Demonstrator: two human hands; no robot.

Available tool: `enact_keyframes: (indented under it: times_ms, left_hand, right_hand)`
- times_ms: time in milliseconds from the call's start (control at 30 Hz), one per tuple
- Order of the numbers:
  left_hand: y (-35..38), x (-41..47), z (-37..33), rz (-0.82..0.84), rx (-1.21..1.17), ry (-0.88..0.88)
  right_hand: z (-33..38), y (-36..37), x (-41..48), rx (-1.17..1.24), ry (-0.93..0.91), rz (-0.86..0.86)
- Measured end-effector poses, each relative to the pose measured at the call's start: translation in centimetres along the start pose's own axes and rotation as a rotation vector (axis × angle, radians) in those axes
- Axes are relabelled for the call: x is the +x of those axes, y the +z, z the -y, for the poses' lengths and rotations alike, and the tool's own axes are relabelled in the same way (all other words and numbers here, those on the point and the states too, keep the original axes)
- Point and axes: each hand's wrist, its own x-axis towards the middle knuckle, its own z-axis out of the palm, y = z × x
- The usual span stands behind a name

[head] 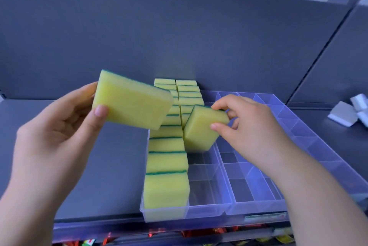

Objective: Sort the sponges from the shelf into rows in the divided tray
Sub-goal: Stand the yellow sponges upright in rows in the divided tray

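Sponges, yellow with green backing: full row (166, 166) upright in leftmost column of divided tray (258, 204); second row (188, 94) filling far part of next column. Pinched in right hand (249, 126): tilted sponge (203, 128) at near end of second row. Pinched in left hand (59, 126): raised sponge (131, 99), left of tray. On grey shelf (99, 166), far right: white blocks (346, 114).

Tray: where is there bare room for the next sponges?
Free: the second row's front compartments, between the full left row and the middle divider; all compartments right of it. Crowded: the second row's back, where the right hand holds a sponge.
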Motion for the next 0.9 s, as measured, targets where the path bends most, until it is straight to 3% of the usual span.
enact_keyframes:
  times_ms: [433,900]
  left_hand:
    - [0.4,-0.5,-0.9,0.040,-0.016,-0.019]
    - [0.4,-0.8,-2.3,0.045,0.022,-0.003]
  right_hand:
    - [0.5,0.3,-0.1,-0.140,-0.171,0.026]
    - [-1.7,3.2,0.1,-0.181,-0.146,0.063]
